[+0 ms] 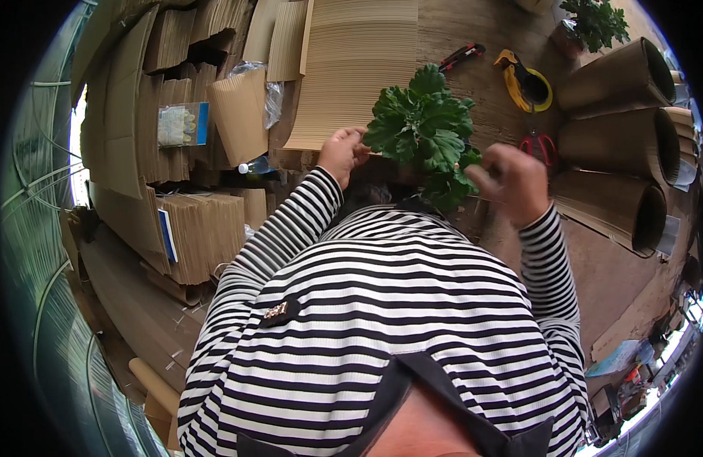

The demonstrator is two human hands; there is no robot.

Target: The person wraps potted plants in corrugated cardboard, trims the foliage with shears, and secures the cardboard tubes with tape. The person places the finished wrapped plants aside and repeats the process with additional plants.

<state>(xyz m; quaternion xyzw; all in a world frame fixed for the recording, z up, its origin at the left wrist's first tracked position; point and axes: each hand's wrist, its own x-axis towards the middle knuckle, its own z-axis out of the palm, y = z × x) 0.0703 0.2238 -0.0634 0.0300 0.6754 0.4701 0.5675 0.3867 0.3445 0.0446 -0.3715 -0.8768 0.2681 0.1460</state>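
A leafy green plant [423, 128] stands close in front of my body, at the near edge of a wooden table. Its base is hidden under the leaves. At its left side my left hand [345, 149] has its fingers bent next to the outer leaves; whether it pinches a leaf or the edge of the corrugated cardboard sheet [360, 68] cannot be told. My right hand [508, 180], blurred, is at the right of the plant with thumb and fingers curled near the lower leaves. No object shows clearly in it.
On the table lie a red and black utility knife [461, 56], a yellow tape dispenser [523, 85] and red-handled scissors [538, 145]. Rolled corrugated cardboard [608, 137] stands at the right, below another potted plant [597, 25]. Stacked cardboard [200, 237] and a bottle [259, 165] are at left.
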